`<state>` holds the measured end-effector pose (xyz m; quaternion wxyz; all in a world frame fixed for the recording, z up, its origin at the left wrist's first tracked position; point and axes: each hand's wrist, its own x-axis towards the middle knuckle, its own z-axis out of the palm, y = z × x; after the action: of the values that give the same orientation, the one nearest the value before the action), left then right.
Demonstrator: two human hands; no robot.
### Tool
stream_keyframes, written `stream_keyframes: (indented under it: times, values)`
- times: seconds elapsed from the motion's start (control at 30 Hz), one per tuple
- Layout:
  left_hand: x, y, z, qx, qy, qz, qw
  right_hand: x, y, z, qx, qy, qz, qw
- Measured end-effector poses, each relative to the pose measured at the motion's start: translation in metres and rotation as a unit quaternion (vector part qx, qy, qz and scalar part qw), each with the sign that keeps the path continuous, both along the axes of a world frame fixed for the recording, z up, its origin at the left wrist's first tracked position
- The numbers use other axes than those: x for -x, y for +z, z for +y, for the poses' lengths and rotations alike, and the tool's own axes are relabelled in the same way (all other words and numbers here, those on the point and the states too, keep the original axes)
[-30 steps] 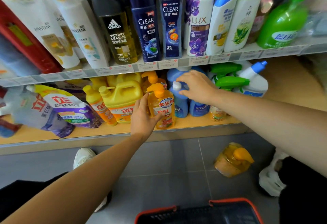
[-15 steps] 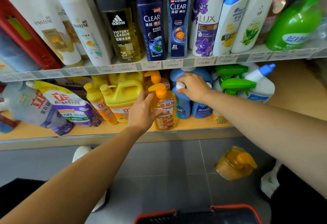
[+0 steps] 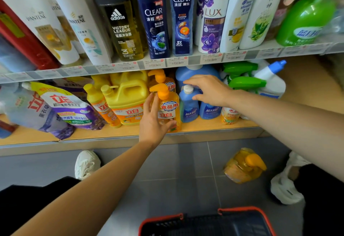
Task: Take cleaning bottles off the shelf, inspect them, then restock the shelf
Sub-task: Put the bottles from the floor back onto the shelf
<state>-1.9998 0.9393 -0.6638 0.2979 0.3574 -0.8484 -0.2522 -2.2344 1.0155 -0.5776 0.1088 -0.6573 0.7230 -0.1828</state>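
Note:
An orange pump bottle (image 3: pixel 168 109) stands at the front of the lower shelf (image 3: pixel 96 133). My left hand (image 3: pixel 153 122) holds it from the left, fingers up its side and thumb across its lower front. To its right stands a small blue bottle (image 3: pixel 189 105) with a white cap, and a second blue bottle (image 3: pixel 209 112) is beside it. My right hand (image 3: pixel 208 89) hovers over the small blue bottle with fingers spread, index above the cap and thumb beside the neck, gripping nothing. A larger blue bottle (image 3: pixel 195 71) stands behind.
A yellow jug (image 3: pixel 128 98), refill pouches (image 3: pixel 61 109) and green spray bottles (image 3: pixel 245 83) share the lower shelf. Shampoo bottles (image 3: pixel 156 21) fill the upper shelf. An orange bottle (image 3: pixel 243 165) lies on the grey floor, and a red-rimmed basket (image 3: pixel 204 221) sits below.
My right hand has let go of the blue bottle's white cap and spread its fingers, drawing slightly right. My left hand has stayed on the orange pump bottle.

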Motion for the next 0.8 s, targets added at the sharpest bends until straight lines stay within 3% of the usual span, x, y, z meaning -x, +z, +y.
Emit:
stream_keyframes:
  times: [0.13, 0.23, 0.33, 0.47, 0.67, 0.8]
  values:
    - [0.007, -0.006, -0.001, 0.022, 0.033, -0.004, 0.999, 0.006, -0.011, 0.053, 0.015, -0.029, -0.014, 0.999]
    - [0.009, -0.011, -0.006, 0.035, 0.037, -0.010, 0.999, 0.019, -0.025, 0.093, -0.121, -0.036, 0.002, 0.992]
    - [0.014, -0.009, -0.017, 0.024, 0.045, -0.011, 0.999, 0.025, -0.041, 0.130, -0.273, -0.045, 0.003, 0.961]
    - [0.025, -0.001, -0.025, 0.012, 0.060, -0.036, 0.997, 0.023, -0.067, 0.175, -0.391, -0.065, 0.046, 0.917]
    - [0.033, 0.016, -0.039, 0.067, 0.094, -0.124, 0.985, 0.015, -0.088, 0.200, -0.346, -0.114, 0.057, 0.930]
    - [0.038, 0.018, -0.042, 0.057, 0.077, -0.104, 0.990, 0.013, -0.084, 0.203, -0.324, -0.117, 0.032, 0.938]
